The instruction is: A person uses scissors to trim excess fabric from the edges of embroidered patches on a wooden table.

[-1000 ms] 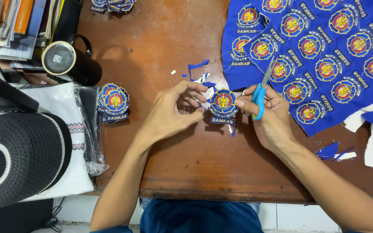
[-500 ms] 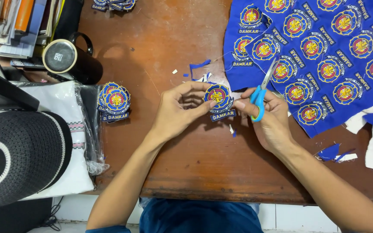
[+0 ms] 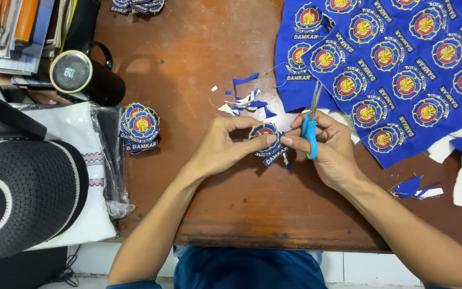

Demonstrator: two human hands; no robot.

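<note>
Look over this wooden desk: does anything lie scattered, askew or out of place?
Yes. Blue and white fabric offcuts lie strewn on the brown wooden desk above the left hand; more scraps sit right of the right hand.

A black cylindrical mug (image 3: 84, 75) is set near the worktop's (image 3: 199, 214) left edge; a black woven cap (image 3: 22, 198) lies beyond it.

Embroidered cloth patch (image 3: 266, 138), worn wooden table (image 3: 199, 64)

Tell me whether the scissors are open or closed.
Closed, as far as the head view shows: the scissors in the right hand show one narrow blade line pointing up toward the blue fabric sheet, with no visible gap.
</note>
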